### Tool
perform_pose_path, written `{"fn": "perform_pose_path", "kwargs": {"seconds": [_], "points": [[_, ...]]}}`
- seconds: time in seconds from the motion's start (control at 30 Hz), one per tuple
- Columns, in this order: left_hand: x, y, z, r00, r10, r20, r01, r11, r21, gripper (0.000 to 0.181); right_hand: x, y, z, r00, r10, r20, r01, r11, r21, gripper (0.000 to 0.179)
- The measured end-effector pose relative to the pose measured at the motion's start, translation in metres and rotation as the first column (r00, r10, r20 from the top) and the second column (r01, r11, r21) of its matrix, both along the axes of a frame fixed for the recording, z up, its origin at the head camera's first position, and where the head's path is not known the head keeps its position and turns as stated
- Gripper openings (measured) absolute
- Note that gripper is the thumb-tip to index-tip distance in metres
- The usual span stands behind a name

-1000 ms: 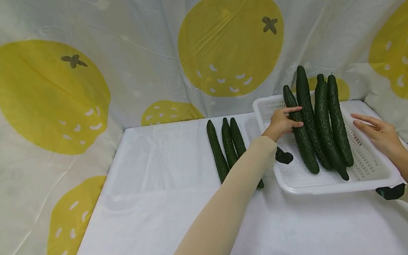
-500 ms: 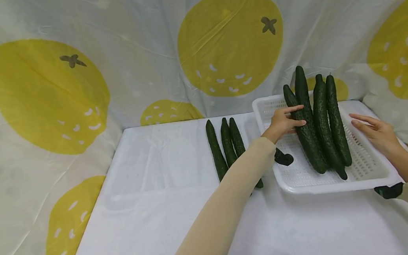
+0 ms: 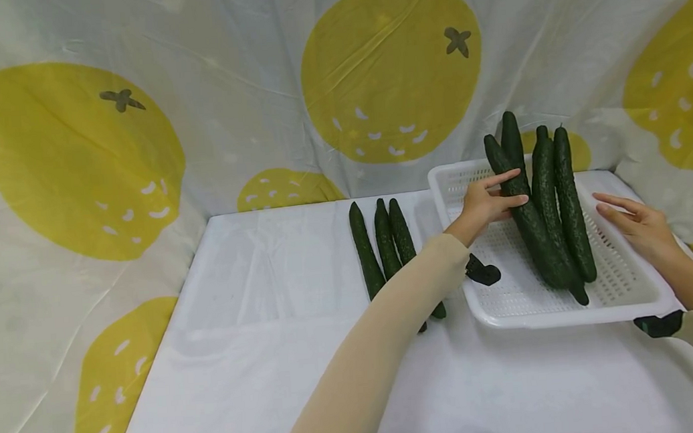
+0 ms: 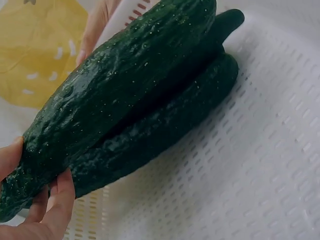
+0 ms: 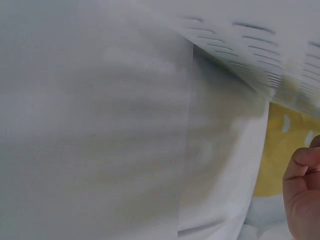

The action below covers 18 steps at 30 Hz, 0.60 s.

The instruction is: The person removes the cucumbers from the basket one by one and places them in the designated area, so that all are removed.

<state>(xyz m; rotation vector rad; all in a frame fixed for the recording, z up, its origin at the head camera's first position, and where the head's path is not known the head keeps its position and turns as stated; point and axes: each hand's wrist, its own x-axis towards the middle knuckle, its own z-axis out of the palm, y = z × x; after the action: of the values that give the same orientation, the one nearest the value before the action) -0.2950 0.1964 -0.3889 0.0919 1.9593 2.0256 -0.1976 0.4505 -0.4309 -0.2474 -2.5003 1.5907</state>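
My left hand [image 3: 483,205] grips the leftmost cucumber [image 3: 534,243] in a white perforated basket [image 3: 571,317]. In the left wrist view, that hand's thumb and fingers [image 4: 60,202] lie on either side of the held cucumber [image 4: 115,95]. Several long, dark green cucumbers lean together in the basket, their tops above its far rim; the held one overlaps its neighbour [image 3: 511,138]. The rightmost is a bumpy cucumber [image 3: 574,214]. Beside the basket's right side is my right hand [image 3: 639,223], fingers extended; contact with the rim cannot be made out.
On the white-covered table [image 3: 278,268], more cucumbers [image 3: 365,249] lie left of the basket, partly behind my left sleeve [image 3: 386,348]. A lemon-print cloth [image 3: 391,72] hangs behind the table. Dark bands [image 3: 483,270] are near both wrists.
My left hand has shifted the leftmost cucumber to the right, against and over its neighbour, and raised its top slightly. The right hand and basket stay about where they were.
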Motion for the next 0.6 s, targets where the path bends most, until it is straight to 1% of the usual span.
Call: {"fn": "perform_pose_path", "kwargs": {"seconds": [0.17, 0.33, 0.6], "points": [[0.003, -0.001, 0.008, 1.000, -0.017, -0.007, 0.018, 0.999, 0.045, 0.045, 0.000, 0.000, 0.000, 1.000, 0.005, -0.004, -0.005, 1.000, -0.008, 0.039], [0.007, -0.006, 0.017, 1.000, -0.027, 0.003, 0.026, 0.994, 0.107, 0.044, 0.001, 0.000, 0.000, 1.000, 0.003, -0.008, -0.003, 1.000, -0.001, 0.039], [0.014, -0.021, 0.027, 0.997, -0.074, 0.012, 0.070, 0.976, 0.204, 0.045, 0.001, 0.000, -0.001, 1.000, -0.003, -0.008, 0.003, 0.999, 0.034, 0.040]]}}
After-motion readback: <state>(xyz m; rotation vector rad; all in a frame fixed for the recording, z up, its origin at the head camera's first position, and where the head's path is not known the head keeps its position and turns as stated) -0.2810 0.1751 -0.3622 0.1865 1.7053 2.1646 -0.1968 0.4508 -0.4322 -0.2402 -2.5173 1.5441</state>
